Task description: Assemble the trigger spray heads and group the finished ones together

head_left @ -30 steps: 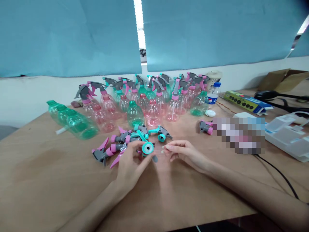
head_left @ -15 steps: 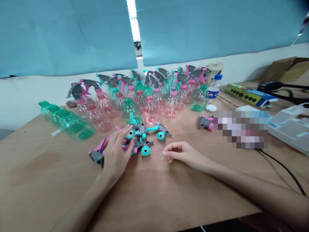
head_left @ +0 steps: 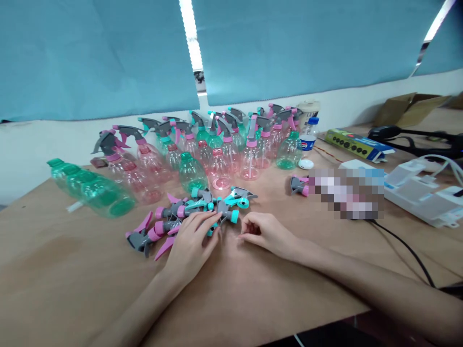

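My left hand [head_left: 193, 243] reaches over a pile of spray trigger heads, fingers stretched out and thumb apart. Its fingertips touch a grey trigger head with a teal collar [head_left: 227, 212] at the pile's right side. Pink-and-grey trigger heads [head_left: 139, 237] lie left of this hand, and a teal-and-grey one [head_left: 240, 196] lies just behind. To the right, my right hand [head_left: 265, 233] is closed in a pinch low over the table; anything between its fingertips is too small to make out. Some trigger heads are partly hidden by my left hand.
Behind the pile stand several pink and green bottles [head_left: 220, 173], many with spray heads fitted. Green bottles [head_left: 96, 190] lie at the left. At the right are a Pepsi bottle [head_left: 308, 137], a white round case [head_left: 306, 164], a clear plastic organizer [head_left: 415, 193] and a black cable [head_left: 405, 250].
My left hand has shifted right across the pile, and the trigger heads there lie differently, one teal collar now facing right. My right hand stays pinched. The view has turned slightly right.
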`<state>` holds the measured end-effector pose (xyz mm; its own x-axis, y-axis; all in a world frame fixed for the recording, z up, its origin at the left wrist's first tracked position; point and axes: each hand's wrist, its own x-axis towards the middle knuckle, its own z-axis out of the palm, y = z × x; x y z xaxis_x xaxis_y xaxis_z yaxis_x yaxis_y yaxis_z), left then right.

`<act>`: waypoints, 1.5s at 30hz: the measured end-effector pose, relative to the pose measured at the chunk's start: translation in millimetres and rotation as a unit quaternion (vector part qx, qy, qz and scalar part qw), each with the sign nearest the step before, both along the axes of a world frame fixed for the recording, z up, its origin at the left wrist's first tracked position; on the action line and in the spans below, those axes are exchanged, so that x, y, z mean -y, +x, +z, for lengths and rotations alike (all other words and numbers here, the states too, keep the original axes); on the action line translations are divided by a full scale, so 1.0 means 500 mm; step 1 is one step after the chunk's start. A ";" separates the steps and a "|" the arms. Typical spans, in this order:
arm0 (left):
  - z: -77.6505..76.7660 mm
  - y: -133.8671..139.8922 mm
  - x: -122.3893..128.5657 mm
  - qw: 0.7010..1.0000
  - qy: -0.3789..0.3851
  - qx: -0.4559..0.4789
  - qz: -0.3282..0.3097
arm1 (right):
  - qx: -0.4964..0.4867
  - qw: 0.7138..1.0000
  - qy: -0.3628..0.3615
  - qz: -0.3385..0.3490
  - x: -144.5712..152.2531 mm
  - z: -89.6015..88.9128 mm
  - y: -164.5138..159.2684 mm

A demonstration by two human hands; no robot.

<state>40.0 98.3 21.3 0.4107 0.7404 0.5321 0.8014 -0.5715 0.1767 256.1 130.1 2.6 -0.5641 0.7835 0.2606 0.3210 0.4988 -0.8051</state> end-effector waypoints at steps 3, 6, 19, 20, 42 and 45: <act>0.011 0.007 0.004 1.000 0.004 0.022 0.002 | 0.002 0.999 0.032 -0.001 0.000 0.000 0.001; 0.018 0.020 0.004 0.999 -0.004 0.032 -0.003 | 0.002 0.998 0.069 0.001 0.002 -0.004 0.002; 0.091 0.310 -0.189 0.976 -0.084 -0.151 -0.135 | -0.020 0.999 0.028 0.014 -0.006 -0.005 -0.009; 0.085 0.339 -0.206 0.971 -0.088 -0.167 -0.149 | -0.028 0.999 0.013 0.022 -0.007 -0.005 -0.009; 0.117 0.309 -0.235 0.973 -0.067 -0.118 -0.187 | -0.026 0.999 0.036 -0.006 -0.032 -0.006 0.000; 0.131 0.231 -0.170 0.984 -0.119 0.017 -0.131 | -0.037 0.999 0.025 -0.022 -0.030 -0.001 0.007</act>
